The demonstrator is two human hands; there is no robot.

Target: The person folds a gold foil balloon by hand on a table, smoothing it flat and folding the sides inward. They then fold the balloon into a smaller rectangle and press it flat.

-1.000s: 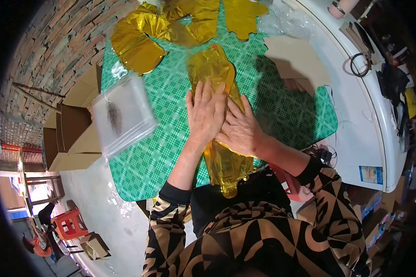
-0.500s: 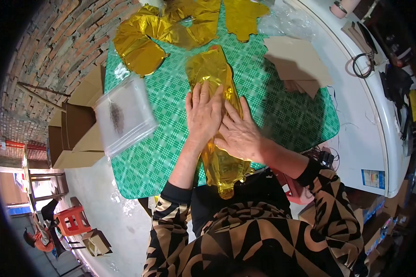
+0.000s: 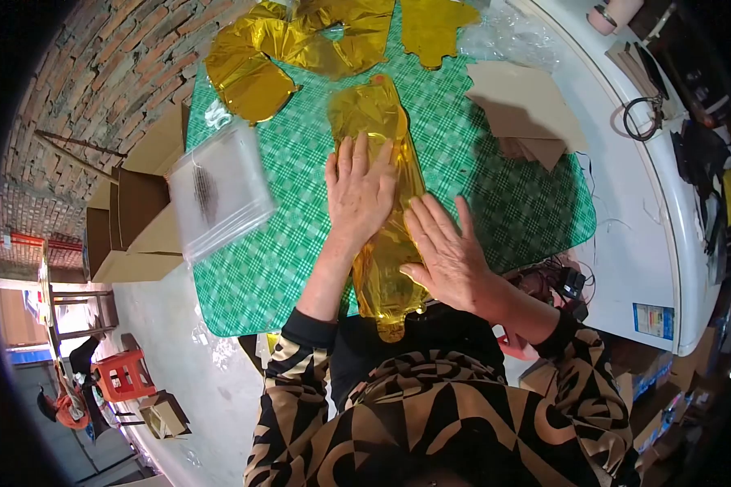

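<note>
A flat, folded gold foil balloon [image 3: 382, 272] lies lengthwise on the green checked tablecloth [image 3: 300, 219], its lower end reaching past the table's near edge. My left hand [image 3: 361, 191] rests on the balloon's middle, fingers stretched out and palm down. Over the balloon's right edge lies my right hand [image 3: 451, 258], fingers extended and thumb spread toward the foil. Neither hand grips anything. Parts of the foil under the hands are hidden.
More gold foil balloons [image 3: 256, 85] lie at the back, another [image 3: 434, 32] beside them. Clear plastic bags [image 3: 223, 191] sit at left by an open cardboard box [image 3: 142, 215]. Brown cardboard sheets [image 3: 528, 105] lie at right, near a white appliance [image 3: 625, 219]. A red stool [image 3: 123, 375] stands on the floor.
My right hand has slid right and a little toward me, away from my left hand, uncovering more foil. My left hand stays nearly in place on the balloon.
</note>
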